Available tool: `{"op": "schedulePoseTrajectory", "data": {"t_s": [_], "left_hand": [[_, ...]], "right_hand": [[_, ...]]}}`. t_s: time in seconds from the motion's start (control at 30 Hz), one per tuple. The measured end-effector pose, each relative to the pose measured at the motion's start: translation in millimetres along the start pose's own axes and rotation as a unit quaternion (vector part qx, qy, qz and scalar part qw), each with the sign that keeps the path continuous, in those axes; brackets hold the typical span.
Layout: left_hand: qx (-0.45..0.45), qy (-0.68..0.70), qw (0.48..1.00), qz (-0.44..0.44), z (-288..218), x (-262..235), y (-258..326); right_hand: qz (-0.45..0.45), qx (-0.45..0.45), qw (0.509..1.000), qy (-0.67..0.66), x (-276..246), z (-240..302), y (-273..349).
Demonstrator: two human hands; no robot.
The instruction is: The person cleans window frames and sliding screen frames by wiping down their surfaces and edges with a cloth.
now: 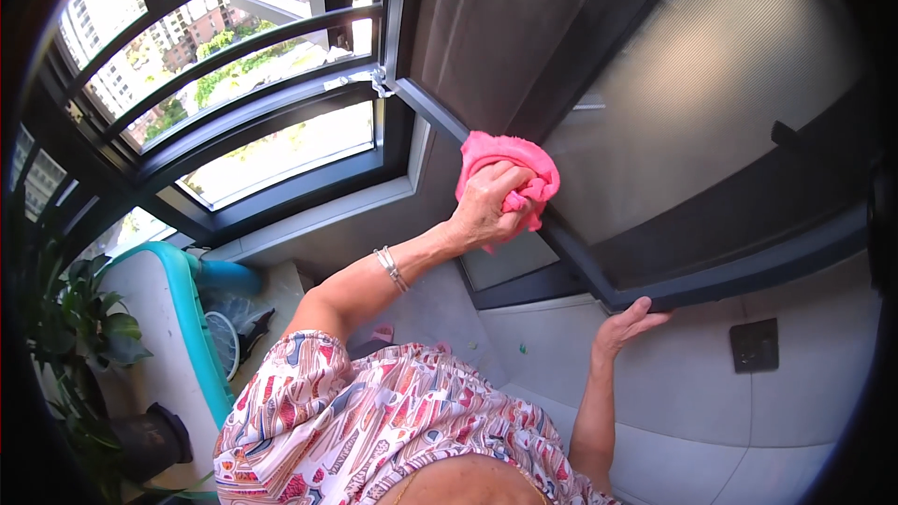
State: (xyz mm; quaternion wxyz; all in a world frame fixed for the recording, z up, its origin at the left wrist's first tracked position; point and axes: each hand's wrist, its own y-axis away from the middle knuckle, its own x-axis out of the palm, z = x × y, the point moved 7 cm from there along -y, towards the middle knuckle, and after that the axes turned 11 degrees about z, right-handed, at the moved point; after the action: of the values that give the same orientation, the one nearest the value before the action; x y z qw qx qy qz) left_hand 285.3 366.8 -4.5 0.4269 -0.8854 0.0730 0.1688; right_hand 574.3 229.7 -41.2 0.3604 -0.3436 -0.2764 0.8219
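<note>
My left hand (485,210) is closed around a bunched pink cloth (510,164) and presses it against the dark frame (440,112) of an open window sash, beside its frosted glass pane (702,103). A thin bracelet sits on that wrist. My right hand (625,323) is lower and to the right. Its fingers hook over the bottom edge of the same dark sash frame (748,271), with nothing else in them.
A barred window (234,56) with dark rails fills the upper left, with buildings and trees outside. A grey tiled wall carries a dark socket plate (754,345). At lower left are a teal-edged tub (192,318), a small fan (224,341) and a potted plant (84,327).
</note>
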Motion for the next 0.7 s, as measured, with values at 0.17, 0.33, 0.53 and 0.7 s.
{"op": "schedulePoseTrajectory", "data": {"t_s": [0.17,0.33,0.53,0.7], "left_hand": [[0.061,0.063,0.992,-0.092,-45.0,-67.9,-69.7],[0.234,-0.072,0.94,-0.238,-101.0,-171.4,-181.6],[0.253,-0.112,0.928,-0.25,-118.0,-215.2,-283.3],[0.272,-0.166,0.891,-0.324,-71.2,-226.7,-269.8]], "right_hand": [[0.015,0.065,0.997,-0.042,0.3,-9.1,5.3],[0.015,0.079,0.994,-0.072,1.1,-13.6,9.7],[0.007,0.031,1.0,-0.002,-0.3,-5.1,6.9],[0.004,0.063,0.998,-0.024,4.6,-3.9,8.3]]}}
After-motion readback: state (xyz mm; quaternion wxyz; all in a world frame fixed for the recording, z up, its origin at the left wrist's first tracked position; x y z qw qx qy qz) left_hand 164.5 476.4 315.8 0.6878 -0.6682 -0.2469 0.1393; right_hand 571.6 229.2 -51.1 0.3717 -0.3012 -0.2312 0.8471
